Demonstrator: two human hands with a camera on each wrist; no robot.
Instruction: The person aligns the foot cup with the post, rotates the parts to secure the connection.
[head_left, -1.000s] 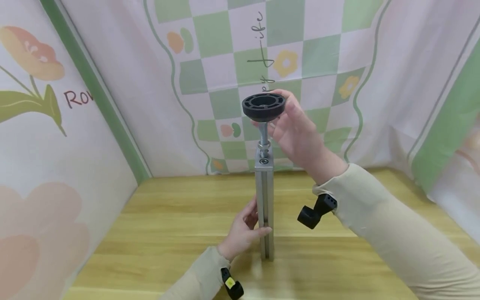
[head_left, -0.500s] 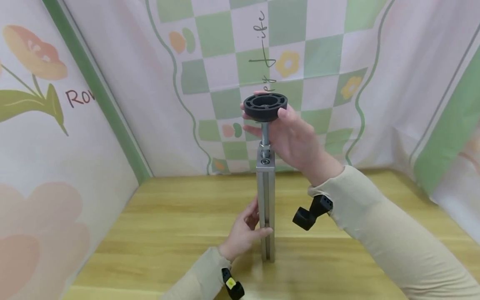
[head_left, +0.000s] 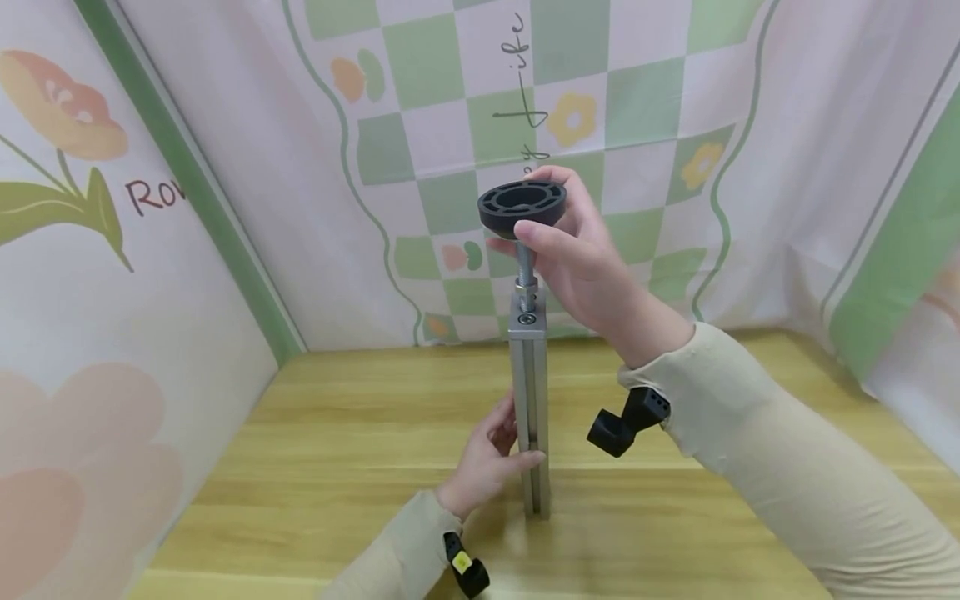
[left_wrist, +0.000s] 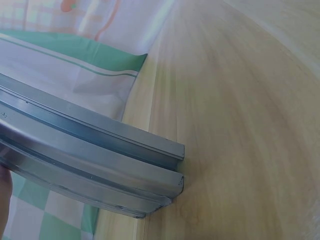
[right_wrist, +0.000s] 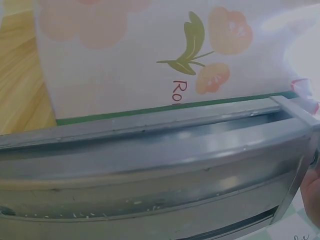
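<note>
A grey aluminium profile (head_left: pixel 528 392) stands upright on the wooden table, with long slots down its sides. Its top carries an end plate (head_left: pixel 528 332), from which a threaded stem (head_left: pixel 526 260) with a nut (head_left: pixel 527 288) rises to a round black levelling foot (head_left: pixel 498 218). My right hand (head_left: pixel 592 271) grips that foot, thumb across its front and fingers behind. Low on the profile, my left hand (head_left: pixel 480 475) holds it from the left, thumb over the front face. The left wrist view has the profile's lower end (left_wrist: pixel 150 175) at the tabletop; the right wrist view shows its upper length (right_wrist: pixel 160 165).
The wooden table (head_left: pixel 337 433) reaches back to a patterned curtain (head_left: pixel 427 150). Another printed cloth (head_left: pixel 97 308) hangs along the left, and more curtain (head_left: pixel 892 275) on the right. Black camera mounts (head_left: pixel 628 421) sit at both wrists.
My right thumb has swung from the foot's right side to its front, while the fingers behind have drawn back to the right. The left hand and the profile stay in place.
</note>
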